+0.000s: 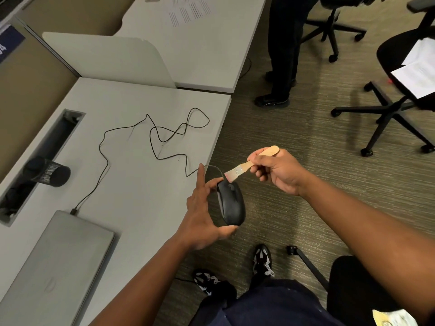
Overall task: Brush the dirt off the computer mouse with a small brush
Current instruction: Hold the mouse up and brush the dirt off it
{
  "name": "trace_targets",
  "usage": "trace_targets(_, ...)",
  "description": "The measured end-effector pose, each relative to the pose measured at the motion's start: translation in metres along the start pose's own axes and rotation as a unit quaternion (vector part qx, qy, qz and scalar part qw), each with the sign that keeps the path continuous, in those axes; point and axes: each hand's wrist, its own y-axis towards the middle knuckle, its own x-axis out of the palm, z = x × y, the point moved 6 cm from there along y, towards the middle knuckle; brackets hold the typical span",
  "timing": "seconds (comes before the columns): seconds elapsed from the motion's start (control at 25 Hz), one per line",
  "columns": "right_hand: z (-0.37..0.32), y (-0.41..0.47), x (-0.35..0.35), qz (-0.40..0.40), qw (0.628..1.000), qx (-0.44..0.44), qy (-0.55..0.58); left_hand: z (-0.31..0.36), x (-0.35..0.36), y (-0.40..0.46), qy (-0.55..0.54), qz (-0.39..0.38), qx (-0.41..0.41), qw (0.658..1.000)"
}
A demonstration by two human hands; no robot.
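A black wired computer mouse [231,203] is held up off the desk's right edge, over the carpet. My left hand [202,215] grips it from the left, thumb under its near end and fingers at its far end, index finger raised. My right hand [277,172] pinches the wooden handle of a small brush [249,164]. The brush's pale bristles touch the mouse's far end near the cable. The mouse's black cable [164,137] runs in loops across the desk to a closed grey laptop [54,262].
The grey desk [131,184] has a cable slot at the left with a black mesh cup [50,174] lying beside it. A person's legs [280,55] stand beyond the desk. Black office chairs [400,90] are at the right, one bearing papers.
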Motion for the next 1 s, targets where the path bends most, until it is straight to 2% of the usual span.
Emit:
trace_targets(0.16,0.003,0.002,-0.009,0.050,0.997,0.008,-0.062,-0.006,-0.001,0.001,-0.021,0.012,-0.004,1.000)
trace_targets(0.32,0.002,0.001,0.002,0.006,0.999,0.013,0.029,-0.009,-0.001,0.003,-0.033,0.009,0.000,0.999)
trace_targets(0.44,0.007,0.005,-0.001,0.043,0.999,0.019,-0.007,-0.011,-0.001,0.004,-0.036,0.007,0.010,0.999)
trace_targets(0.52,0.007,0.007,-0.004,0.059,0.998,0.016,0.022,-0.013,0.000,0.004,-0.036,0.004,0.012,0.999)
trace_targets(0.64,0.008,0.008,0.009,-0.004,0.996,0.033,0.083,-0.012,0.000,0.003,-0.032,0.000,0.011,0.999)
trace_targets(0.72,0.009,0.009,0.016,-0.017,0.997,0.046,0.065,-0.009,0.000,0.003,-0.035,-0.006,0.017,0.999)
trace_targets(0.88,0.007,0.012,0.007,0.047,0.998,0.038,-0.021,-0.008,-0.003,0.001,-0.018,-0.005,0.041,0.999)
trace_targets(1.0,0.005,0.010,0.008,0.027,0.999,0.026,0.036,-0.013,-0.002,0.001,-0.019,-0.006,0.032,0.999)
